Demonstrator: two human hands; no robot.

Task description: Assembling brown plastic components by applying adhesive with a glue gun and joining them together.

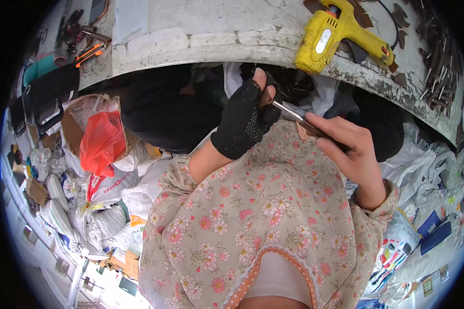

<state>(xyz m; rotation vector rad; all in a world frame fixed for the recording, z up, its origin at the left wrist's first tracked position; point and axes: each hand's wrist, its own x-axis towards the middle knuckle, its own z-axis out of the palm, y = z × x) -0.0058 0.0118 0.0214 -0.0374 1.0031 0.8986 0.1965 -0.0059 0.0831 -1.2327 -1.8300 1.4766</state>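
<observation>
My left hand (245,118) wears a black fingerless glove with pale grip dots. Its bare thumb and fingers close around a small brown piece (266,99). From the right, my bare right hand (349,144) grips the dark brown handle of a slim tool with a shiny metal shaft (288,110). The shaft slants up and left, its far end meeting the brown piece at my left fingers. Whether it goes into the piece or only touches it, I cannot tell. Both hands are over my lap, just in front of the table edge.
A yellow hot glue gun (327,38) lies on the worn white table (191,44). Several thin dark sticks (441,67) are heaped at the right. An orange utility knife (90,54) lies at the left. Below stand a cardboard box with a red plastic bag (103,141) and piled white bags (423,175).
</observation>
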